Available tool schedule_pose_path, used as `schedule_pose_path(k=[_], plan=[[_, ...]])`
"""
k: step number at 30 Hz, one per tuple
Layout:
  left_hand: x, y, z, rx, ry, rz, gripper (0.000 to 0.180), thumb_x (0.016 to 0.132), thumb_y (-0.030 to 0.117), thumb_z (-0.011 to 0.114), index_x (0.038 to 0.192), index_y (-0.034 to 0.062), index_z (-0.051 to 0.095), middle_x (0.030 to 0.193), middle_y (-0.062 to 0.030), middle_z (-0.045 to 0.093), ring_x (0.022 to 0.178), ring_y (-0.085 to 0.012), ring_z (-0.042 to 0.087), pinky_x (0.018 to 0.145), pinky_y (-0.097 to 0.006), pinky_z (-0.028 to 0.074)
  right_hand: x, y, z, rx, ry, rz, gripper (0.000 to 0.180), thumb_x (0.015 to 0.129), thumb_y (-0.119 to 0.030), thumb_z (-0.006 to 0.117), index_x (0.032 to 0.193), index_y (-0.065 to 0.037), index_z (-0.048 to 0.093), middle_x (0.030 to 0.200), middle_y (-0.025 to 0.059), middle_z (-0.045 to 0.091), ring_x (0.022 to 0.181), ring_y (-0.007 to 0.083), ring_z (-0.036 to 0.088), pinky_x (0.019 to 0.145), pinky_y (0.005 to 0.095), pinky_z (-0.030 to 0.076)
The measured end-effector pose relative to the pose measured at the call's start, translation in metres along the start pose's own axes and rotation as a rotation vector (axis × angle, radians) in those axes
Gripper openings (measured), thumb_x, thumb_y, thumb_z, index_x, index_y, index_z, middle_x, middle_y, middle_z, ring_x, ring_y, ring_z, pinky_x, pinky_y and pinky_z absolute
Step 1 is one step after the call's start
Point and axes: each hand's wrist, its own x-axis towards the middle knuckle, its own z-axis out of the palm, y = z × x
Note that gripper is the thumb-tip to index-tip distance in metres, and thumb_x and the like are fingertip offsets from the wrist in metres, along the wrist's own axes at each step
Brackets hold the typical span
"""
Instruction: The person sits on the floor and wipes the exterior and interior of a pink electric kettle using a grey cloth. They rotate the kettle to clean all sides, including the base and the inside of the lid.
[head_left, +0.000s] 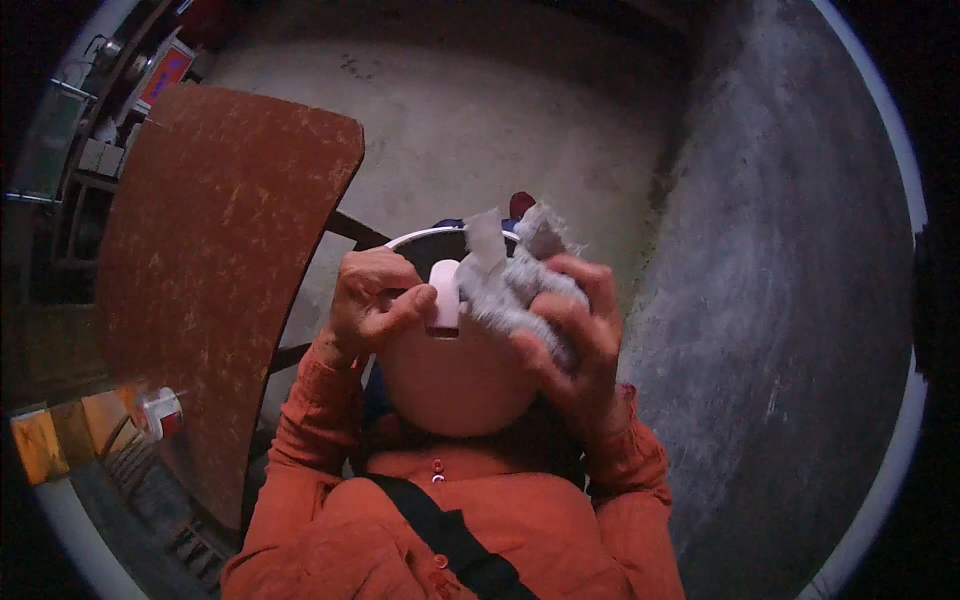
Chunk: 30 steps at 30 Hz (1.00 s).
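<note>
In front of my body a round, pale pink container (455, 385) rests close against me, with a white rim and a dark area showing beyond it. A light pink tab (445, 285) stands out from its upper part. My left hand (378, 300) is closed on the container's left edge, its thumb against the tab. My right hand (580, 335) is closed round a crumpled grey-white rag (515, 285), which lies against the container's right side. One flap of the rag sticks up over the rim. What is inside the container cannot be made out.
A worn brown wooden table (220, 230) stands close on my left. A red-and-white tub (163, 413) is by its near left edge. Shelves with a red box (168, 75) are farther back. A grey wall (770, 300) rises on my right, beside the concrete floor (480, 130).
</note>
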Motion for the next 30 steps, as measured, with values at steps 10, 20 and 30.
schedule_pose_path(k=[10, 20, 30], plan=[[-0.003, -0.007, -0.004, 0.035, -0.056, 0.066, 0.03, 0.074, 0.026, 0.067, 0.055, 0.0049, 0.06, 0.051, -0.0087, 0.05, 0.047, -0.0249, 0.048, 0.05, -0.035, 0.035, 0.014, 0.015, -0.003, 0.044, 0.076, 0.077, 0.023, 0.077, -0.023, 0.073, 0.086, -0.004, 0.065, 0.106, 0.0147, 0.06, 0.098, 0.0325, 0.057, 0.087, 0.0413, 0.045], [0.0, -0.007, -0.002, 0.029, -0.056, 0.08, 0.032, 0.076, 0.027, 0.067, 0.054, 0.005, 0.059, 0.05, -0.0086, 0.049, 0.046, -0.0255, 0.046, 0.049, -0.036, 0.033, 0.016, 0.063, 0.011, 0.317, -0.066, 0.27, 0.024, 0.077, -0.025, 0.072, 0.088, -0.003, 0.068, 0.106, 0.0154, 0.061, 0.099, 0.0316, 0.057, 0.089, 0.0406, 0.044], [-0.005, -0.014, -0.003, 0.015, -0.046, 0.067, 0.046, 0.088, 0.033, 0.059, 0.054, 0.0048, 0.047, 0.051, -0.0097, 0.039, 0.047, -0.0272, 0.038, 0.05, -0.037, 0.03, 0.035, -0.013, 0.012, -0.164, -0.119, -0.12, 0.024, 0.075, -0.031, 0.074, 0.082, -0.008, 0.069, 0.106, 0.0129, 0.061, 0.095, 0.0315, 0.057, 0.081, 0.0404, 0.045]])
